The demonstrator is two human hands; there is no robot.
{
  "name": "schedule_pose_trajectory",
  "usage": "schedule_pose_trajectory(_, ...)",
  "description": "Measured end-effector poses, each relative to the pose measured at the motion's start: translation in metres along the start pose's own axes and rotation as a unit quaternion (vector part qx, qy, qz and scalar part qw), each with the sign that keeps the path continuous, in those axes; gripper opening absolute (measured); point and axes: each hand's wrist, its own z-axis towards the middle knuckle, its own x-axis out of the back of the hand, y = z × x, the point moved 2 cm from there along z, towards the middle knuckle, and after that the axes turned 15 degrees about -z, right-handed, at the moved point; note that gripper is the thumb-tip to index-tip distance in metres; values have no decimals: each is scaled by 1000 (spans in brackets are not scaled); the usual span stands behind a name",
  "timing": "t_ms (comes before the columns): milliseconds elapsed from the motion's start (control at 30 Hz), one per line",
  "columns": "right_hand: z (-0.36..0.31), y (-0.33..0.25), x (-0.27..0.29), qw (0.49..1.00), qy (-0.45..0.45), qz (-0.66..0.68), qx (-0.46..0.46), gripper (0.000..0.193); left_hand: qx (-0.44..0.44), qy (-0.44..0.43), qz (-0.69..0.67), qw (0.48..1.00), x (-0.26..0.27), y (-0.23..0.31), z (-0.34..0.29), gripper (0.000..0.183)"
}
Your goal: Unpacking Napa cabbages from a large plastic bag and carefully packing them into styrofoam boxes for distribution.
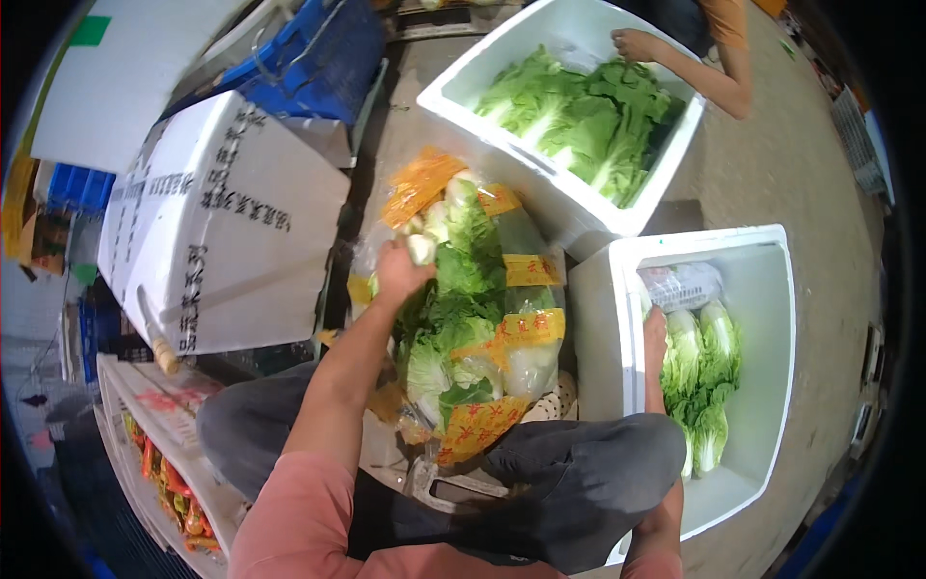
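Observation:
In front of me a clear plastic bag with orange printed bands [530,328] lies open around several heads of leafy Chinese cabbage [470,275]. My left hand [400,275] reaches into it, fingers closed at the white stem end of one head. To the right, my right hand [656,338] is down inside a white foam box [779,386], along its left wall. Beside that hand lie rows of green cabbage heads [712,386] and a paper-wrapped bundle [683,286]. The box wall partly covers the right hand's fingers, so its grip is unclear.
A second foam box [463,108] at the back holds loose leafy greens [579,125]; another person's hand [637,45] reaches into it. At left stand a closed white foam box [256,232], a blue crate [313,63], a wooden-handled tool [164,355] and a sack of red peppers [178,482].

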Motion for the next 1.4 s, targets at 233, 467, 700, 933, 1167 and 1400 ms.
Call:
schedule_pose_trajectory(233, 34, 31, -88, 979, 131, -27, 155, 65, 75, -118, 86, 986, -2, 56, -14, 83)
schedule_pose_trajectory(467, 2, 15, -1, 980, 124, 146, 52, 52, -152, 87, -146, 974, 96, 129, -39, 71)
schedule_pose_trajectory(700, -27, 8, 83, 954, 261, 144, 8, 71, -301, -59, -418, 855, 139, 268, -73, 80)
schedule_pose_trajectory(933, -95, -28, 246, 848, 141, 429, 279, 128, -381, -305, -528, 695, 102, 394, -105, 91)
schedule_pose_trajectory(1167, -76, 57, 253, 790, 151, 555, 213, 97, -466, -396, -510, 604, 12, 491, -129, 82)
schedule_pose_trajectory(1400, -75, 161, 208, 805, 123, 580, 9, 96, -514, -464, 11, 721, -150, 441, -130, 69)
